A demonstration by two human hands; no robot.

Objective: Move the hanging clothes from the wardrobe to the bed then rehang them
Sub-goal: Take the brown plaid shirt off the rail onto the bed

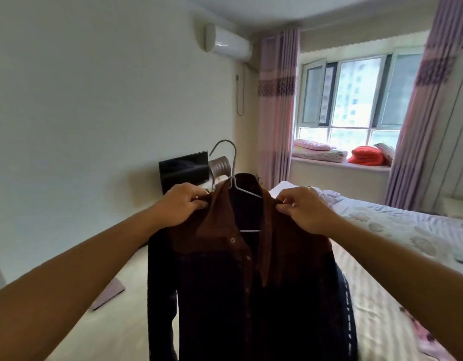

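Bedroom, floral-sheeted bed (397, 230) at right under window. Left hand (182, 204) and right hand (302, 209) each pinch shoulder of brown shirt (241, 269), held up on wire hanger (231, 168) above bed edge.

1. Bedroom in a home: bed (397, 230) w/ floral sheet along the right side.
2. Wall-mounted AC unit (229, 45) high up; pink-purple curtains (276, 108) frame the window (355, 100).
3. Folded blankets (319, 151) stacked on the window ledge.
4. Dark monitor (183, 169) against the wall.
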